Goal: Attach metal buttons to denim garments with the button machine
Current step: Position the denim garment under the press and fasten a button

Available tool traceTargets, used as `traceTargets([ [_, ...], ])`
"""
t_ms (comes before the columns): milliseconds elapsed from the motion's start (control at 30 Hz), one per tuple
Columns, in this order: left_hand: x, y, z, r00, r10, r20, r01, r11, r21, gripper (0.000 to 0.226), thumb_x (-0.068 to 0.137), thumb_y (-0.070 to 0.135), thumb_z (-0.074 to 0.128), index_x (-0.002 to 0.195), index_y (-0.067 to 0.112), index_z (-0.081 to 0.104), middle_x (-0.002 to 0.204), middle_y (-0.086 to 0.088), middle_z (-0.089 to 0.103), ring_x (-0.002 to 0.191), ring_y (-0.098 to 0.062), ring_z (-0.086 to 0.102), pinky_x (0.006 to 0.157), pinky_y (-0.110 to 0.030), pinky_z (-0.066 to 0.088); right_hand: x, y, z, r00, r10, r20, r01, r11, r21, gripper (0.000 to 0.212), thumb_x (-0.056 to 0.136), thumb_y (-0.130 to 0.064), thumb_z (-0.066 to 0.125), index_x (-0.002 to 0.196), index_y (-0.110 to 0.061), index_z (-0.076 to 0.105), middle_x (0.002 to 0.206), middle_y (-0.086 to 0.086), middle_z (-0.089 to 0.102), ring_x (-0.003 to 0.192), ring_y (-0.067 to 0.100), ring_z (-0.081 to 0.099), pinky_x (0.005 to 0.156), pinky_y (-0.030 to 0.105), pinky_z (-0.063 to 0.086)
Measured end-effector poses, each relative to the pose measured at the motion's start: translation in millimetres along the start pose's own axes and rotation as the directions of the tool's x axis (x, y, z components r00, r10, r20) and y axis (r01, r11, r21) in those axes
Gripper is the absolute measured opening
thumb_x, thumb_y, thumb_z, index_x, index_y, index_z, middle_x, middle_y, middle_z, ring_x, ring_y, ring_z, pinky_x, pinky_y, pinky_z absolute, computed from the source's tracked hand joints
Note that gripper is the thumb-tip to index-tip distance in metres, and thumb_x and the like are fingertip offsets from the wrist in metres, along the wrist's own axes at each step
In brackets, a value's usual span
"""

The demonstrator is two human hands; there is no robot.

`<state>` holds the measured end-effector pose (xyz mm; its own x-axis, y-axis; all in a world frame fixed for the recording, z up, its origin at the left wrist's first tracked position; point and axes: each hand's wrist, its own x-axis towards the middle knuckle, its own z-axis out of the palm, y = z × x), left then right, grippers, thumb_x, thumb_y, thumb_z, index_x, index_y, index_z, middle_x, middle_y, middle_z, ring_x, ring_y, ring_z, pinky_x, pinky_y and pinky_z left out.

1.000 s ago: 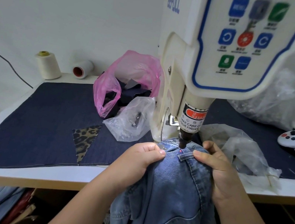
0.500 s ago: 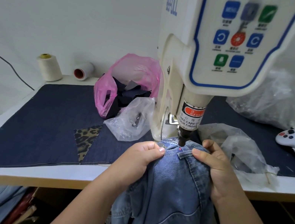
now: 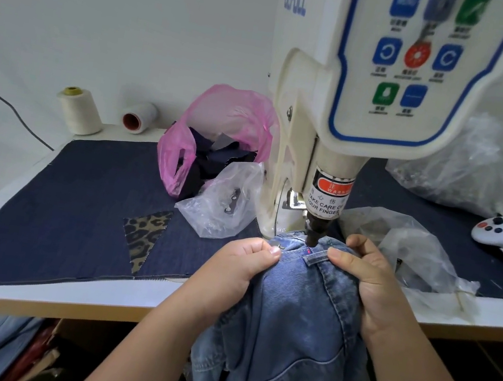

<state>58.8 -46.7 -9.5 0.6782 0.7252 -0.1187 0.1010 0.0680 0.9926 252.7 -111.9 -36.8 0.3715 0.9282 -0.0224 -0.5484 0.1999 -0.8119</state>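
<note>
At lower centre of the frame, the denim garment [image 3: 296, 314] is draped over the surface [image 3: 27, 289] edge with its waistband under the button machine [image 3: 341, 105] punch. The left hand [image 3: 241, 265] and right hand [image 3: 365, 276] each pinch the denim on either side, probably to keep it taut and aligned (fingers clear of the punch).

Both hands [image 3: 243, 263] [image 3: 365, 277] grip denim [image 3: 296, 314] under punch [image 3: 313, 234]

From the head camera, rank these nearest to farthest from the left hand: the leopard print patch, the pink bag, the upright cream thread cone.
From the left hand:
1. Leopard print patch, on the dark cloth just to its left.
2. Pink bag, farther back, beside the machine.
3. Cream thread cone, at the table's far left corner by the wall.
</note>
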Motion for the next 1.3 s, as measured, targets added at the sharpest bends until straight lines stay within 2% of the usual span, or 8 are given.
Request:
traceTargets([
  [133, -1.2, 2.4, 1.6, 1.000, -0.009, -0.011, 0.009, 1.000, -0.009, 0.036, 0.101, 0.025, 0.054, 0.067, 0.024, 0.063, 0.075, 0.000, 0.064, 0.072, -0.014, 0.057, 0.069, -0.026, 0.044, 1.2, -0.1, -0.4, 1.000, 0.006, -0.005, -0.006, 1.000, -0.011, 0.032, 0.062, 0.002, 0.070, 0.081, -0.019, 0.055, 0.078, 0.009, 0.072, 0.066, 0.021, 0.071, 0.057, 0.030, 0.058],
  [267, -2.8, 3.6, 3.2, 1.000, -0.007, -0.024, 0.007, 1.000, -0.029, 0.030, 0.101, 0.022, 0.054, 0.073, 0.019, 0.063, 0.080, -0.005, 0.065, 0.079, -0.020, 0.056, 0.077, -0.034, 0.043, 1.0, -0.5, 0.0, 1.000, 0.006, 0.004, -0.006, 1.000, -0.004, 0.032, 0.061, 0.001, 0.072, 0.080, -0.019, 0.056, 0.079, 0.009, 0.072, 0.066, 0.021, 0.071, 0.057, 0.031, 0.058],
  [533, -3.9, 5.3, 4.6, 0.999, -0.015, -0.043, 0.014, 1.000, -0.019, 0.038, 0.102, 0.023, 0.054, 0.066, 0.024, 0.065, 0.077, -0.003, 0.066, 0.076, -0.018, 0.057, 0.076, -0.033, 0.043, 0.5, -0.3, 0.3, 1.000, 0.002, 0.012, -0.002, 1.000, 0.003, 0.032, 0.060, 0.001, 0.072, 0.080, -0.019, 0.056, 0.079, 0.008, 0.071, 0.067, 0.021, 0.071, 0.057, 0.030, 0.059],
  [667, -4.2, 5.7, 5.3, 0.999, -0.024, -0.042, 0.024, 1.000, -0.019, 0.041, 0.101, 0.024, 0.054, 0.062, 0.027, 0.066, 0.072, 0.002, 0.066, 0.068, -0.011, 0.058, 0.067, -0.025, 0.045, 0.5, -0.5, -0.8, 1.000, 0.005, 0.017, -0.005, 1.000, -0.004, 0.032, 0.061, 0.001, 0.071, 0.081, -0.019, 0.056, 0.080, 0.009, 0.072, 0.068, 0.021, 0.071, 0.059, 0.031, 0.059],
  [900, -3.8, 5.9, 4.9, 0.999, -0.018, -0.041, 0.017, 1.000, -0.026, 0.042, 0.101, 0.023, 0.054, 0.060, 0.027, 0.064, 0.068, 0.004, 0.062, 0.064, -0.009, 0.055, 0.064, -0.025, 0.042, -1.0, -1.2, -0.5, 1.000, -0.003, 0.024, 0.003, 1.000, -0.001, 0.032, 0.061, 0.001, 0.071, 0.081, -0.019, 0.056, 0.080, 0.009, 0.072, 0.067, 0.021, 0.071, 0.057, 0.030, 0.058],
  [1133, -2.9, 4.3, 4.0, 0.999, -0.018, -0.040, 0.018, 1.000, -0.011, 0.035, 0.099, 0.027, 0.058, 0.064, 0.025, 0.062, 0.071, 0.001, 0.061, 0.067, -0.013, 0.054, 0.066, -0.027, 0.042, -2.1, -1.0, -0.7, 0.999, -0.011, 0.037, 0.011, 1.000, 0.005, 0.030, 0.064, 0.003, 0.068, 0.080, -0.019, 0.056, 0.078, 0.008, 0.071, 0.066, 0.021, 0.071, 0.057, 0.031, 0.058],
  [1200, -2.9, 5.1, 4.4, 0.999, -0.018, -0.049, 0.018, 1.000, -0.002, 0.026, 0.090, 0.035, 0.061, 0.066, 0.025, 0.061, 0.073, -0.003, 0.060, 0.071, -0.018, 0.052, 0.068, -0.031, 0.040, -2.5, -0.7, -0.7, 0.999, -0.015, 0.039, 0.015, 1.000, 0.008, 0.031, 0.064, 0.003, 0.068, 0.080, -0.019, 0.055, 0.078, 0.008, 0.071, 0.066, 0.021, 0.071, 0.056, 0.030, 0.058],
  [1300, -1.8, 4.0, 4.1, 0.999, -0.018, -0.048, 0.018, 1.000, 0.007, 0.022, 0.082, 0.040, 0.060, 0.066, 0.025, 0.061, 0.073, -0.002, 0.059, 0.072, -0.017, 0.051, 0.067, -0.030, 0.039, -2.6, -0.5, -1.0, 0.999, -0.017, 0.044, 0.016, 1.000, 0.007, 0.030, 0.062, 0.002, 0.069, 0.077, -0.021, 0.057, 0.078, 0.008, 0.071, 0.067, 0.021, 0.071, 0.057, 0.030, 0.058],
])
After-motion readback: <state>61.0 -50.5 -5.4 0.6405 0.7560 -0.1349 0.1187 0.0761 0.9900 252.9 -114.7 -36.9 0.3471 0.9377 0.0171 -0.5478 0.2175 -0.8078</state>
